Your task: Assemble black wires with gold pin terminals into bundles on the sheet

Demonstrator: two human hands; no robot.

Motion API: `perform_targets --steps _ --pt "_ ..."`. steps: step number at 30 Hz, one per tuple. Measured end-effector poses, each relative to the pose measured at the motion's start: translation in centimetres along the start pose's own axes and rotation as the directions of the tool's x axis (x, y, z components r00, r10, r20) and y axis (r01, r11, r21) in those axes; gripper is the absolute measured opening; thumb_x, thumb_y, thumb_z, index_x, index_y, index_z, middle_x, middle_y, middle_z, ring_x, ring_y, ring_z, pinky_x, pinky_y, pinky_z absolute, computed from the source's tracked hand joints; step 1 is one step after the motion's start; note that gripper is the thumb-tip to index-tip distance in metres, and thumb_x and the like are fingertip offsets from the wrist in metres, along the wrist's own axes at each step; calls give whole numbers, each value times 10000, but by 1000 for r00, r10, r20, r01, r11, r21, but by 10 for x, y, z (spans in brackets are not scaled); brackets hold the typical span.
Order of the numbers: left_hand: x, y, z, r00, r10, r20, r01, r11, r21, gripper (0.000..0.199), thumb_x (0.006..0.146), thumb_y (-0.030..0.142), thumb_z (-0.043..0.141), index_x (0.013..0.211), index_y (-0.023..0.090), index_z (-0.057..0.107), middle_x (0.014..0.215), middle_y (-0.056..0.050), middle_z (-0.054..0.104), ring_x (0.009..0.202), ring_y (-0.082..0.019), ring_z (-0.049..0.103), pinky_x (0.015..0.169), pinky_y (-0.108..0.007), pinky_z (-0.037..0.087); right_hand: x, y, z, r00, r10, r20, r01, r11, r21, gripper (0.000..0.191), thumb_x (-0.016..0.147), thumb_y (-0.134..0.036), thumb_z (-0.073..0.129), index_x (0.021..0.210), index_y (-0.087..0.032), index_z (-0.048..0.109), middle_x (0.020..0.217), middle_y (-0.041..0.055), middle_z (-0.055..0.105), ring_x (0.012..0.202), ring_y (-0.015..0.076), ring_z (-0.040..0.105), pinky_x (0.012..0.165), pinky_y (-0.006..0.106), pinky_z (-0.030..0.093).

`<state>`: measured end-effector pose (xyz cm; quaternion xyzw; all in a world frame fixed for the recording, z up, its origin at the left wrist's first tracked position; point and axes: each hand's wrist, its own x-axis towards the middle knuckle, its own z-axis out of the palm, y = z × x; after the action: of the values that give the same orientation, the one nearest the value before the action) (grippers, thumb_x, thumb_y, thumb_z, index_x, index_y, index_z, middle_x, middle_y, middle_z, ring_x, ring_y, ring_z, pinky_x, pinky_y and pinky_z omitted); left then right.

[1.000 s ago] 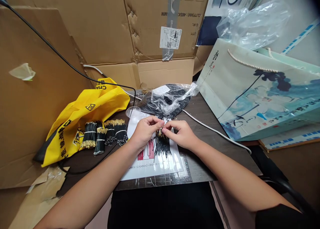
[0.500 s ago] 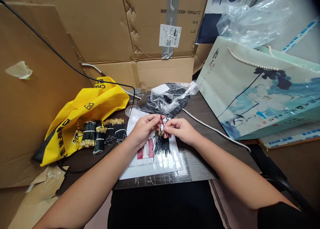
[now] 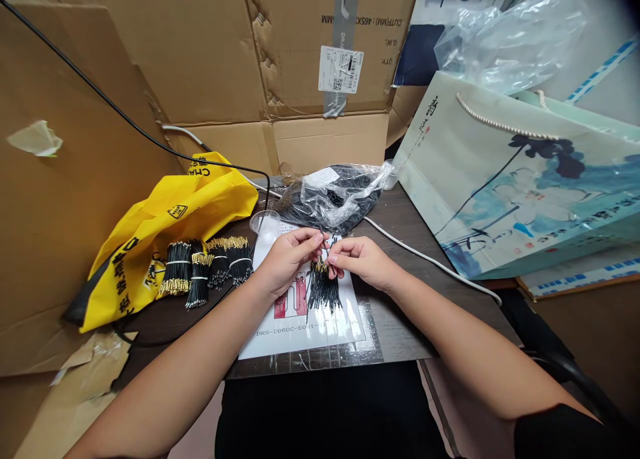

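My left hand (image 3: 294, 257) and my right hand (image 3: 361, 259) meet over a printed sheet (image 3: 310, 342), thumb and finger of each pinched together. Between the fingertips runs a short thin black wire (image 3: 326, 244), mostly covered by the fingers. Right below them a loose bunch of black wires (image 3: 324, 293) with gold-coloured terminals lies on the sheet, terminals toward the hands. Off to the left are several banded bundles of the same wires (image 3: 199, 280). A clear plastic bag of black wires (image 3: 333, 199) lies just beyond my fingers.
A yellow bag (image 3: 170, 212) lies left behind the bundles. Cardboard (image 3: 200, 52) walls the back and left. A large paper bag (image 3: 505, 192) stands at right. A white cable (image 3: 415, 251) crosses the dark table (image 3: 400, 319), and a black cable (image 3: 100, 82) hangs at left.
Both hands stay in nearly the same place. The wire between the fingertips has shifted slightly. The whole view has moved a little.
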<state>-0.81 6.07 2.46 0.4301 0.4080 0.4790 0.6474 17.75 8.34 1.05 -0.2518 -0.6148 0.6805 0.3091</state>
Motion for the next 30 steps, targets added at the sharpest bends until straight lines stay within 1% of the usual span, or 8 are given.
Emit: perform_targets --steps 3,6,8,11,13,15,22,30 --pt "1 0 -1 1000 2 -22 1 994 113 338 790 451 705 965 162 704 901 -59 691 719 -109 595 642 -228 461 -5 -13 -14 997 -14 -75 5 994 -110 281 815 -421 685 792 -145 639 694 27 686 600 108 578 605 255 471" --pt "0 1 -3 993 78 -86 -32 896 443 308 858 464 587 919 176 678 822 -51 668 639 -117 550 574 -246 401 -15 -31 -41 959 -68 -275 -62 897 -438 223 831 -381 628 773 -166 634 654 2 646 594 107 549 585 247 426" --pt "-2 3 -6 977 204 -53 -103 682 724 241 876 396 540 811 185 637 705 -27 617 610 -124 509 585 -261 355 -22 -39 -60 931 -60 -360 -233 661 -714 197 818 -340 601 715 -177 645 630 0 631 571 110 521 549 254 378" --pt "-7 7 -9 957 262 122 -190 254 948 221 853 314 510 680 187 564 675 -31 590 643 -148 489 600 -282 287 -29 -41 -78 927 104 -360 -373 360 -855 157 773 -279 594 658 -194 660 626 9 646 540 122 519 516 276 344" --pt "-9 8 -10 971 170 171 -185 74 980 260 842 328 495 628 187 539 655 -43 587 624 -161 476 581 -290 239 -30 -36 -80 915 217 -340 -391 269 -880 138 750 -247 597 645 -199 672 634 20 660 519 126 521 504 284 339" --pt "-10 8 -11 983 78 164 -164 -12 986 309 840 364 481 594 188 542 620 -56 580 589 -168 472 573 -295 220 -29 -32 -78 906 272 -323 -390 246 -887 120 737 -231 609 651 -200 687 638 30 666 504 127 524 494 284 335" --pt "-12 8 -8 991 -5 133 -133 -36 991 302 762 380 539 531 186 526 561 -71 553 509 -155 437 569 -306 228 -25 -26 -71 920 286 -267 -350 297 -888 192 787 -319 625 647 -206 693 607 35 658 492 137 539 483 286 335" --pt "-12 6 -10 990 28 139 -142 103 985 213 701 268 578 516 186 511 538 -48 523 488 -139 400 561 -304 235 -22 -21 -70 959 189 -209 -259 304 -917 147 808 -287 618 695 -208 670 670 27 680 516 119 523 503 281 309"
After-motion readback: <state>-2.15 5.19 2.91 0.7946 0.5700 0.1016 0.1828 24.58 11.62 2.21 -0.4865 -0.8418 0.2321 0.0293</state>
